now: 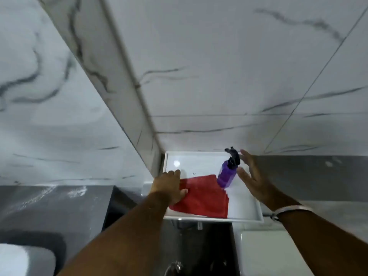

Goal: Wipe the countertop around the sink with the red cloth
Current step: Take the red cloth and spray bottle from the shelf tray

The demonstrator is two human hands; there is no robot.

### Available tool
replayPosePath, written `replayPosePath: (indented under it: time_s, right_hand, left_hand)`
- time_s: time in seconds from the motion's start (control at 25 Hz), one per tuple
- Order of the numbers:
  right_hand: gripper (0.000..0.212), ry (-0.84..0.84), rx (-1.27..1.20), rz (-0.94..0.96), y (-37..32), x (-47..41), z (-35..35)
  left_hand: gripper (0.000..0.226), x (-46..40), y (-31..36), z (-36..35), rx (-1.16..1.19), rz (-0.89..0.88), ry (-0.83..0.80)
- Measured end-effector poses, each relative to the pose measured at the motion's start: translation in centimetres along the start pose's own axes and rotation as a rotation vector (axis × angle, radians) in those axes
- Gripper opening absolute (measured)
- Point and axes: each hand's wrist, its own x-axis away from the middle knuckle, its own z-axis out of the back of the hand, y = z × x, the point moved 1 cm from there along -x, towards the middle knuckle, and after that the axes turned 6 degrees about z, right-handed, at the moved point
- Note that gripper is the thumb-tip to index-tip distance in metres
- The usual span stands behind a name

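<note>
A red cloth (pixel 205 196) lies spread flat on a white shelf (pixel 247 204) against the marble wall. My left hand (pixel 169 186) rests palm down on the cloth's left edge, fingers pressing on it. A purple spray bottle (pixel 227 174) with a black trigger head stands on the shelf at the cloth's right corner. My right hand (pixel 251 176) is just to the right of the bottle, fingers spread and apart from it, holding nothing. A metal bangle sits on my right wrist.
White marble wall tiles (pixel 219 76) with grey veins fill the upper view, with a protruding corner column on the left. Below the shelf is a dark recess with metal fittings (pixel 175 265). A white rounded fixture (pixel 23 259) shows at bottom left, another white surface at bottom right.
</note>
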Motion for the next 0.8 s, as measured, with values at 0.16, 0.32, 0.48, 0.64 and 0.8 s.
replayPosePath:
  time_s: [0.16,0.32,0.48,0.64,0.8]
  right_hand:
    - [0.1,-0.007,-0.039,0.016,0.9,-1.6,-3.5]
    - [0.083,0.089,-0.08,-0.002,1.5,-2.0,-4.3]
    - [0.066,0.107,-0.134,-0.067,0.0,-1.9,-2.3]
    - [0.079,0.049,-0.177,0.039,-4.5,-2.3,0.7]
    - [0.042,-0.019,-0.239,0.1,-9.9,-2.7,2.4]
  left_hand:
    - [0.097,-1.9,0.5,-2.5,-0.022,0.18,-0.205]
    - [0.08,-3.5,1.0,-2.9,0.132,0.205,-0.404]
    - [0.024,-3.1,0.3,-0.8,0.58,0.068,-0.369]
    - [0.017,-3.1,0.7,7.5,0.777,-0.065,-0.27]
    - [0.018,-3.1,1.3,16.8,0.795,-0.136,-0.004]
